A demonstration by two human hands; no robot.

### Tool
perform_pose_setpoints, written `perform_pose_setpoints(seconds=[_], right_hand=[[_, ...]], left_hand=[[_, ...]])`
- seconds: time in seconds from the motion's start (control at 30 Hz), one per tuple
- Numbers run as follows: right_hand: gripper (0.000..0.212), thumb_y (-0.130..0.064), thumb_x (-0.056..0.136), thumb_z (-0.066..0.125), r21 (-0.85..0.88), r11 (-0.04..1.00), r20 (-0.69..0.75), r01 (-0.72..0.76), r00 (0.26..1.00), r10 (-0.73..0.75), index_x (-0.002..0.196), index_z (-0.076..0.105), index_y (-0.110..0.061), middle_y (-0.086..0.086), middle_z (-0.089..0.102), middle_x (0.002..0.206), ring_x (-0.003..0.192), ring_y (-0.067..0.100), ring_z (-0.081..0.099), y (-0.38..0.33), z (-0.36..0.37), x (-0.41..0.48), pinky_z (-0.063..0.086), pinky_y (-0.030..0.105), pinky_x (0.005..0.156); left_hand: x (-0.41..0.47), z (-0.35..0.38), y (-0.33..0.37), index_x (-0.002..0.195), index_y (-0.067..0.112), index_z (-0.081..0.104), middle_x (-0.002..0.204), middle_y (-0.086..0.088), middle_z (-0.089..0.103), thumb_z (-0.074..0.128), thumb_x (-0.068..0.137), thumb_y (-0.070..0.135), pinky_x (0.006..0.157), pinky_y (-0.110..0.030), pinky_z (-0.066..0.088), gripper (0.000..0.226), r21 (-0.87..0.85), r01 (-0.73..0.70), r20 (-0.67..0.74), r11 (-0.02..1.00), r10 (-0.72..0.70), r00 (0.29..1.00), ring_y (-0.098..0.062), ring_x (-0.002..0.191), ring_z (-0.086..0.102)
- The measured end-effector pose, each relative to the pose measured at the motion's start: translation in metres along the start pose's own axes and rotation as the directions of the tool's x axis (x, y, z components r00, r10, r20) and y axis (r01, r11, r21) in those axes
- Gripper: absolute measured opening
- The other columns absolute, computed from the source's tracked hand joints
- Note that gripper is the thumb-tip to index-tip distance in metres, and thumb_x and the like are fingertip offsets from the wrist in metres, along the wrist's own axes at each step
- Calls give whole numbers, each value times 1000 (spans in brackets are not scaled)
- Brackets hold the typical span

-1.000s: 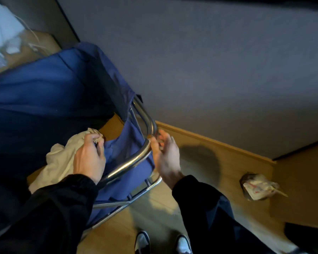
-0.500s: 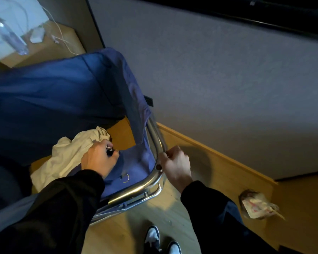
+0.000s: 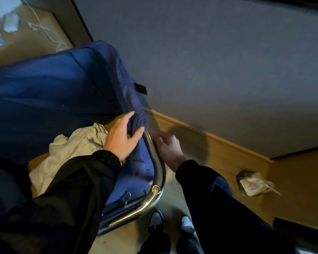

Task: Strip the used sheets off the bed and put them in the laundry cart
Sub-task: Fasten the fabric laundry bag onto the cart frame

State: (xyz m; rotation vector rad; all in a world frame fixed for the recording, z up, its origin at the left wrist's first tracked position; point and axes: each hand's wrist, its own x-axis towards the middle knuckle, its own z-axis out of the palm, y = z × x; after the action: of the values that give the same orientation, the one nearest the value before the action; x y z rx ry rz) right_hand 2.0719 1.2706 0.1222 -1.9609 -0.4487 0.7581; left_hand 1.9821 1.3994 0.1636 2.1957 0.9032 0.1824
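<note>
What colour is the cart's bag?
Dark blue bag, clearest in the head view.

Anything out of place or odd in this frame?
A crumpled wrapper lies loose on the wooden floor by the wall, right of the laundry cart: litter, not bedding. Nothing else stands out.
</note>
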Motion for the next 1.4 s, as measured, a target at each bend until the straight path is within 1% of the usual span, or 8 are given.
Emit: perform_pose_setpoints(seconds=[0.2, 0.43, 0.6, 0.8, 0.93, 1.13, 1.23, 1.4], right_hand=[[35, -18, 77, 46, 250, 968, 87, 12, 996, -35, 102, 70, -21, 1, 60, 62, 57, 13, 50, 13, 11, 25, 44, 34, 61], [43, -5, 81, 58, 326, 945, 180, -23, 983, -38, 124, 59, -11, 16, 68, 94, 87, 26, 66, 18, 16, 52, 53, 40, 88], [54, 12, 82, 56, 326, 944, 297, -55, 954, -47, 132, 51, -7, 13, 59, 106, 93, 20, 58, 32, 16, 58, 51, 32, 88], [57, 8, 84, 65, 371, 912, 452, -175, 892, -13, 135, 47, -7, 3, 52, 104, 96, 19, 55, 44, 16, 48, 52, 30, 85], [29, 1, 80, 65, 299, 951, 440, -79, 896, -64, 109, 64, -1, 13, 66, 96, 86, 22, 59, 48, 26, 32, 50, 39, 86], [16, -12, 85, 62, 402, 888, 465, -225, 885, 14, 101, 63, -13, -6, 62, 81, 75, 10, 59, 64, 31, 0, 53, 34, 75], [27, -5, 87, 55, 302, 942, 503, -143, 864, -31, 84, 52, -32, -12, 52, 79, 72, 0, 49, 66, 27, -6, 43, 18, 71], [21, 1, 92, 48, 354, 914, 327, -197, 942, 76, 77, 59, -10, 15, 58, 79, 62, 15, 61, 80, 30, -13, 51, 24, 57]], left_hand=[[21, 14, 21, 143, 23, 38, 131, -15, 50, 70, 81, 41, 98, -34, 38, 72, 174, 28, 16, 984, -31, 999, -29, 123, 48], [35, 30, 37, 132, 17, 53, 122, -8, 62, 75, 68, 17, 101, -33, 43, 67, 35, 206, -79, 978, -203, 976, -23, 115, 57], [23, 36, 33, 128, 14, 54, 111, -4, 63, 73, 69, -3, 97, -38, 49, 65, -63, 227, -87, 972, -232, 969, -19, 103, 62], [-17, 39, 36, 119, 34, 55, 102, 1, 62, 63, 52, 41, 81, -39, 55, 69, -77, 233, -72, 969, -239, 968, -19, 85, 64], [-33, 37, 33, 118, 55, 48, 109, -4, 61, 60, 55, 44, 84, -46, 54, 66, 47, 237, -9, 970, -237, 971, -22, 91, 63], [-41, 44, 40, 141, 34, 39, 111, -14, 52, 71, 80, 31, 93, -36, 46, 69, 394, 275, 4, 877, -301, 954, -33, 102, 58], [-44, 50, 55, 144, 35, 33, 118, -18, 47, 59, 89, 37, 88, -40, 46, 61, 613, 227, 36, 757, -314, 949, -38, 99, 57], [-43, 58, 71, 131, 36, 46, 147, -19, 13, 43, 94, 43, 98, -49, 38, 38, 871, 132, 17, 474, -296, 955, -38, 127, 36]])
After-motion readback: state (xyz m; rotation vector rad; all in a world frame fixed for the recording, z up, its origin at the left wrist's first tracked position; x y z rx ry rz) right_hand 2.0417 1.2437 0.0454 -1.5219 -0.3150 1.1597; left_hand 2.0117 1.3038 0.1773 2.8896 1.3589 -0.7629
